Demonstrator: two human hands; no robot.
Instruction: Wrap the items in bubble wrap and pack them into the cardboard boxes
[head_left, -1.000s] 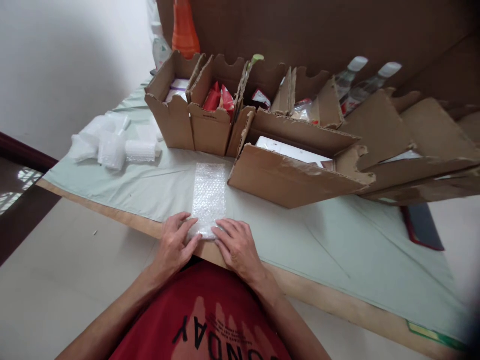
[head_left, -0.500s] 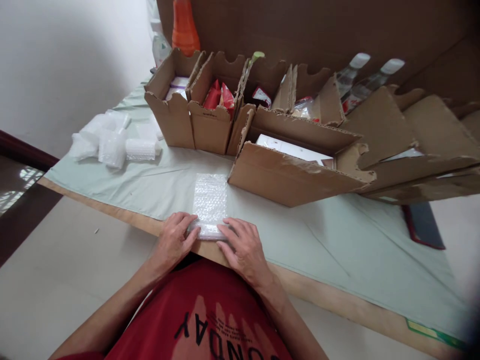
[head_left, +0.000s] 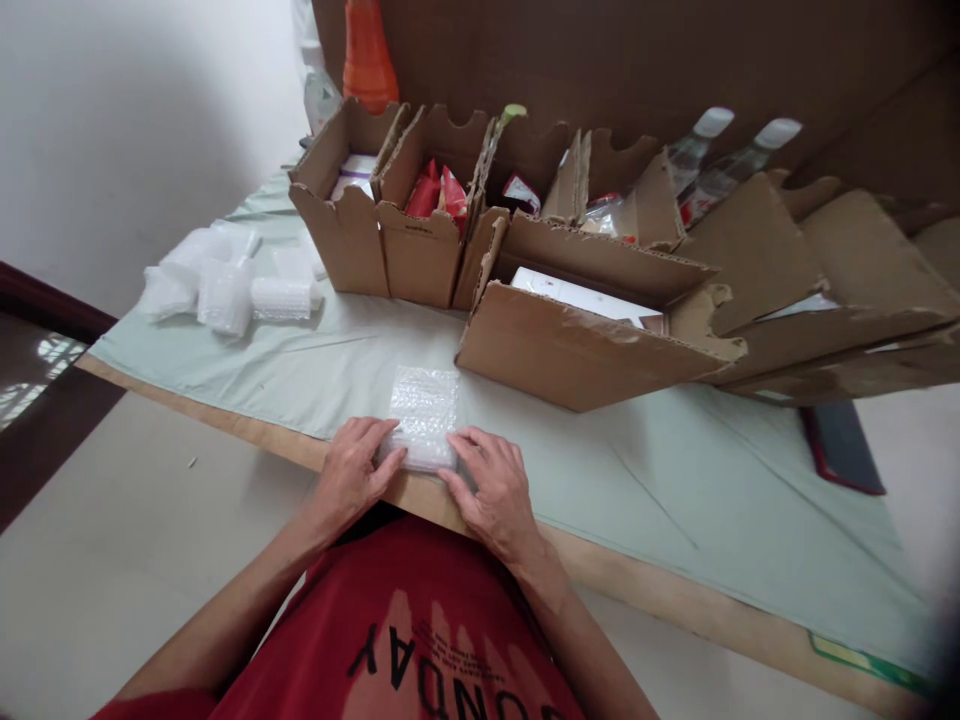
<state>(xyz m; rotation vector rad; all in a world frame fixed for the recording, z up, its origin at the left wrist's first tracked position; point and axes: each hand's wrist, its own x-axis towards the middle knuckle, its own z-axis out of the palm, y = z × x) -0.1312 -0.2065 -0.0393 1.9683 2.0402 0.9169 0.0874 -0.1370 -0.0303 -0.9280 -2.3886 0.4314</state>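
A sheet of bubble wrap [head_left: 424,405] lies at the table's front edge, its near end folded over into a thicker flat strip. My left hand [head_left: 356,465] grips the left side of that fold between thumb and fingers. On the right side, my right hand [head_left: 489,482] pinches the same fold with thumb and fingertips. The far end of the sheet lies flat on the pale green cloth [head_left: 570,450].
Several bubble-wrap bundles [head_left: 225,295] lie at the left. Cardboard bins [head_left: 424,255] line the back, and a wider carton [head_left: 592,345] stands nearer. Behind are an orange bottle [head_left: 370,60] and clear bottles [head_left: 739,165]. A dark flat object [head_left: 844,445] lies right.
The folded part of the bubble wrap has grown and the flat part beyond it is shorter. Both hands have shifted slightly away from my body and to the right with it.
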